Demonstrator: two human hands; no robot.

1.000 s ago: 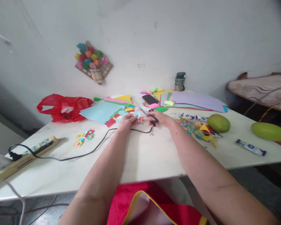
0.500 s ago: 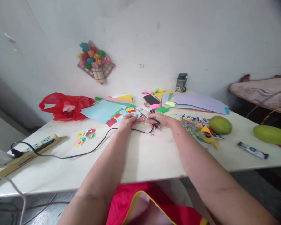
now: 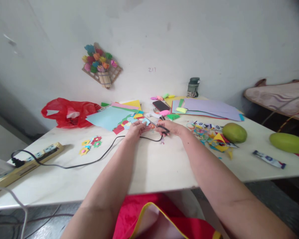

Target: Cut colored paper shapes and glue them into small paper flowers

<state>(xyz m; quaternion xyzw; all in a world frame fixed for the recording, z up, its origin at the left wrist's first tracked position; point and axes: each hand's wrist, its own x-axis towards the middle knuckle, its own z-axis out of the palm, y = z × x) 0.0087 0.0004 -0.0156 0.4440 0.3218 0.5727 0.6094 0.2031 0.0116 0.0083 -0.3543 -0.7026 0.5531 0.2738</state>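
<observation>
My right hand is wrapped round the black handles of a pair of scissors, their blades pointing left toward my other hand. Between the fingers of my left hand is a small light blue piece of paper, close to the blades. Whether the blades are on the paper is too small to tell. Just behind my left hand lie cut paper shapes in red, white, green and yellow, partly on a large light blue sheet. Several paper flowers rest on the table to the left.
A black cord runs from a power strip to near my hands. Paper scraps, green mangoes and a tube lie right. A phone, coloured sheets and a red bag are farther back.
The scissor handles in my right hand have shifted slightly to the left. My left hand and the things on the table stay put.
</observation>
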